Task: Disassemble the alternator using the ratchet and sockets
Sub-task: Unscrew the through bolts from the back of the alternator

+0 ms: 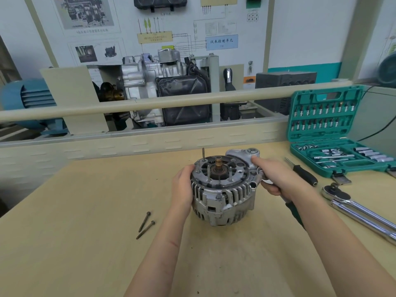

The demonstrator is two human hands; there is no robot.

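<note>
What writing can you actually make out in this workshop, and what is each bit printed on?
"仪表控制单元": on the blue box of the wall diagram board.
Yellow box on the same board: printed, too blurred to read.
Captions under the board's photos: too small to read.
Orange tag beside the gear lever: blurred.
Alternator, socket set case, ratchets: no readable markings.

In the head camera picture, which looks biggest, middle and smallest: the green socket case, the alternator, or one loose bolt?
1. Green socket case, open and farther away, so likely truly biggest.
2. Alternator, not far behind.
3. Loose bolt, far smaller.
</note>
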